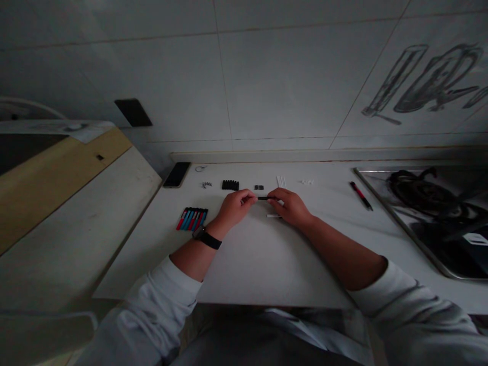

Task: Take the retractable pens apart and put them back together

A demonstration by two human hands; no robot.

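My left hand (237, 206) and my right hand (288, 205) meet over the white counter (259, 259), both pinched on the ends of a thin black pen part (263, 197) held between them. A black band sits on my left wrist. A small white piece (273, 216) lies on the counter just under my right hand. A row of red and blue pens (191, 218) lies to the left of my left hand.
Behind the hands lie a black ridged block (230, 185), a small dark piece (258, 187), white sticks (281, 181), small metal bits (206, 184) and a phone (177, 174). A red-and-black pen (360, 195) lies right, beside a gas stove (434, 213). Tiled wall behind.
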